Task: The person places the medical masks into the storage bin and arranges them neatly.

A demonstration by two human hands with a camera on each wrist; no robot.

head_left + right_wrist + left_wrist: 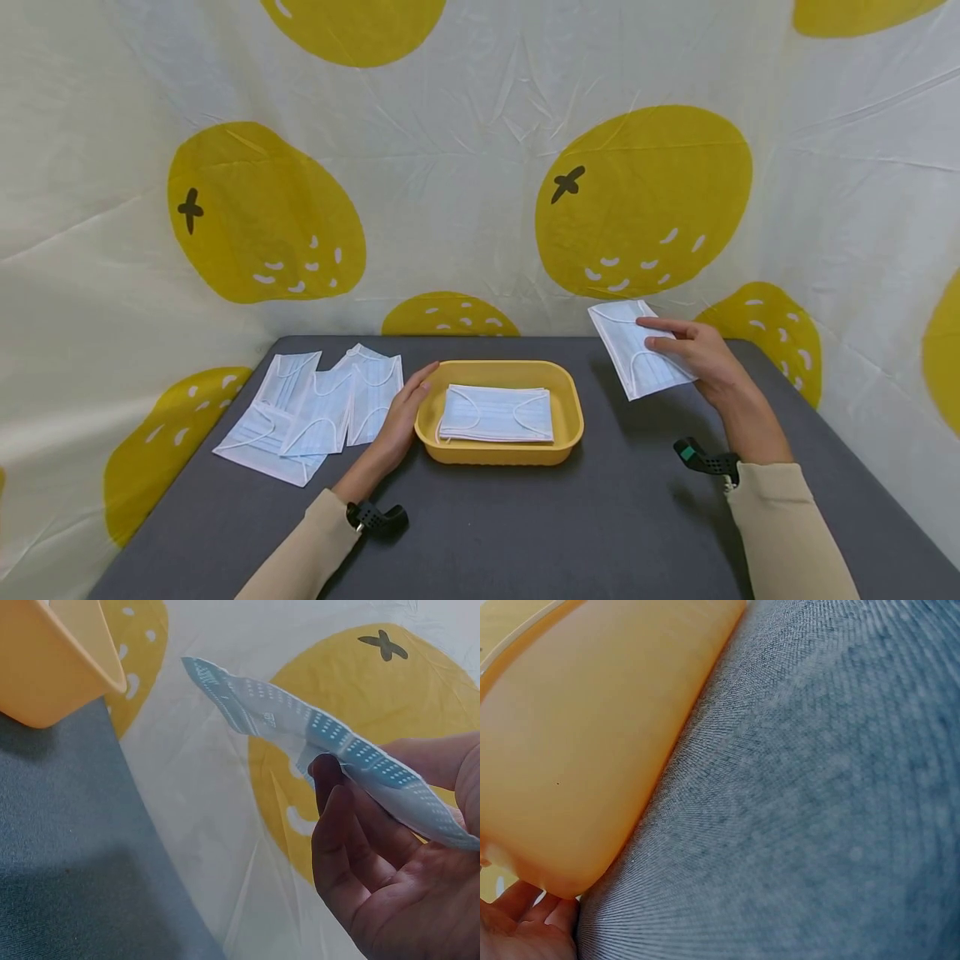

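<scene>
A pale blue face mask (632, 350) is pinched between the thumb and fingers of my right hand (705, 358), raised over the right side of the table. In the right wrist view the mask (322, 735) appears nearly edge-on, with curled fingers beneath it. My left hand (399, 421) rests against the left side of a yellow plastic basin (501, 454), its fingers extended along the wall near the rim. In the left wrist view those fingers touch the basin's corner (570, 855). Inside the basin lies a flat stack of face masks (495, 412) with white ear loops.
Several more face masks (322, 404) lie overlapping on the dark grey table (525, 533), left of my left hand. A white curtain (465, 208) with yellow fruit prints hangs behind the table and along its sides. Both wrists wear black straps (375, 518).
</scene>
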